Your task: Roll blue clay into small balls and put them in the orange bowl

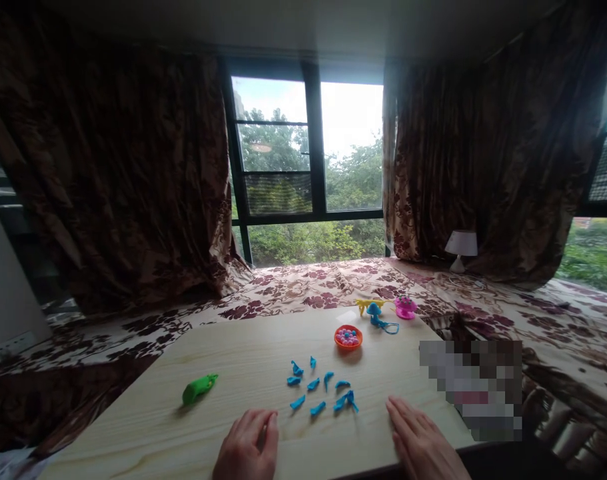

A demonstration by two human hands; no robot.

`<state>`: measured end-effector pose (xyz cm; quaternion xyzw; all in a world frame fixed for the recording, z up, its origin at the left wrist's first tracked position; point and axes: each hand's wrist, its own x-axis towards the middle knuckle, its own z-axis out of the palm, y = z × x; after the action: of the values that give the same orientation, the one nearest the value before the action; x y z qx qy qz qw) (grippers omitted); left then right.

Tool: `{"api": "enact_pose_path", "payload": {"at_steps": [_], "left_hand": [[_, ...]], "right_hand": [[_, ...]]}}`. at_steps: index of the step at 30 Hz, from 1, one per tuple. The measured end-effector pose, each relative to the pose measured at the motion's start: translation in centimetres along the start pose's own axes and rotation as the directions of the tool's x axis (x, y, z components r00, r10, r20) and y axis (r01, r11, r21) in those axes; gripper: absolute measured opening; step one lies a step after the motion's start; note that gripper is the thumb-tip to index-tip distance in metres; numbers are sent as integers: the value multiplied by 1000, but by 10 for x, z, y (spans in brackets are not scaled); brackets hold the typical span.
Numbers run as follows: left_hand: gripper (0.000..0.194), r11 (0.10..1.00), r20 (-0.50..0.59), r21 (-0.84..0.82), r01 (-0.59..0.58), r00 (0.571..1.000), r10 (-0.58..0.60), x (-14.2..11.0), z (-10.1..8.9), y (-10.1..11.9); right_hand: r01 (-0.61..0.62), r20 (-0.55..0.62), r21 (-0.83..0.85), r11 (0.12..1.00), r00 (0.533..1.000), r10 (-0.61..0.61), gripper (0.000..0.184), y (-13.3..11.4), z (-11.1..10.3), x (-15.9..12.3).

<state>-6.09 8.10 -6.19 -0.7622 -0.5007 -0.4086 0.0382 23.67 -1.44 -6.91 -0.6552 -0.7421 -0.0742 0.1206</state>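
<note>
left hand (pixel 246 445): flat, fingers loosely together | right hand (pixel 419 441): flat, fingers together | blue clay pieces (pixel 319 388): just beyond fingertips, between both hands, untouched

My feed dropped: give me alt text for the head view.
Both hands rest flat on a wooden table: left hand, right hand, holding nothing. Between them lie small blue clay pieces, with a green clay lump at left and an orange bowl beyond.

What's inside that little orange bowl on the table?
The orange bowl holds a heap of small round beads, pink and pale blue on top. Whatever lies beneath that top layer is covered, so the bowl's bottom cannot be seen. It sits on the wooden table.
</note>
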Motion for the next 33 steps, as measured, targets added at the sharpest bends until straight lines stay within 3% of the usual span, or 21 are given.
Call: {"api": "enact_pose_path", "payload": {"at_steps": [3,7,9,14,17,20,23,28,30,33], "left_hand": [[16,1000,26,-1,13,1000,-13,-1,1,1],[16,999,43,-30,30,999,-28,-2,-2,1],[16,999,36,-32,36,999,-35,-2,-3,1],[15,999,47,-34,34,998,-32,-1,-1,3],[15,998,49,-54,37,998,-35,-2,-1,4],[15,997,56,-70,45,998,-41,-3,0,2],[14,996,61,-68,51,997,-47,-2,1,-1],[14,999,56,-43,27,998,-24,-1,2,2],[15,999,62,-39,32,998,-30,-1,1,4],[16,998,70,-49,43,997,-39,-2,-1,4]], "right_hand": [[48,9,13,999,999,-48,45,-9,-4,2],[-90,-32,32,995,995,91,43,-4,-9,24],[-116,-55,28,993,992,118,43,7,-6,19],[16,-57,4,1000,998,-16,46,6,3,-13],[44,-40,37,998,998,-42,44,-10,-4,1],[-65,-19,63,996,998,67,43,-7,-12,24],[-143,-30,54,988,989,145,44,6,-12,20],[5,-53,105,994,999,1,45,-7,-6,-6],[5,-38,140,990,999,1,44,-16,-7,5],[-105,-16,146,984,994,109,43,-11,-9,28]]}}
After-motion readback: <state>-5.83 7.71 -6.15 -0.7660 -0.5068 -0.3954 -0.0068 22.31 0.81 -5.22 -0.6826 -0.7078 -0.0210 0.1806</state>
